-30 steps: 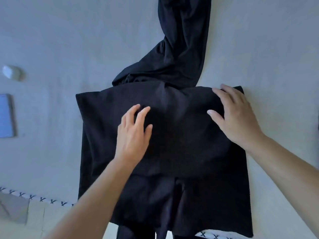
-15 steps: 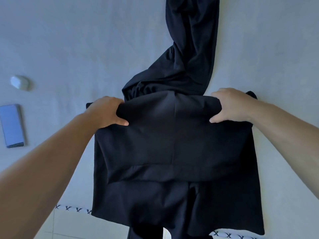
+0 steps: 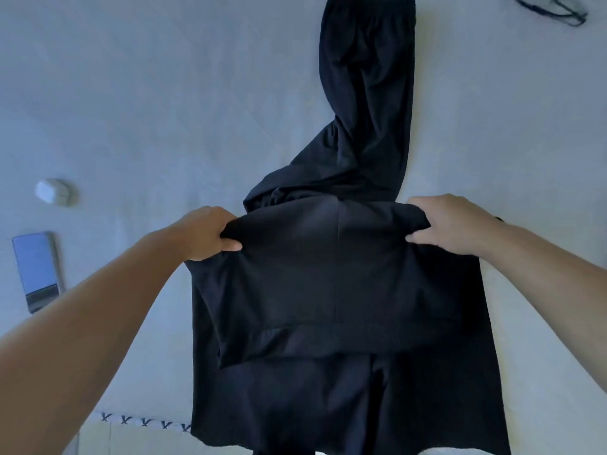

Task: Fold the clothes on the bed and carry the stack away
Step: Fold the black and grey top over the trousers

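A black garment (image 3: 335,290) lies partly folded on the pale bed sheet (image 3: 164,93), its lower part reaching the near edge of the bed. My left hand (image 3: 203,236) grips the left end of its far folded edge, and my right hand (image 3: 450,224) grips the right end. The gripped fold is lifted slightly off the layer beneath. Black trousers (image 3: 368,110) stretch away from the fold toward the far side of the bed, the waistband at the top of the view.
A phone (image 3: 37,270) lies on the sheet at the left, with a small white case (image 3: 52,191) beyond it. A dark cord or strap (image 3: 551,9) sits at the far right. The bed's near edge has a stitched trim (image 3: 144,421).
My hands went from flat on top of the garment to its far corners and closed on the folded edge. The view has since pulled back, showing more of the trousers.
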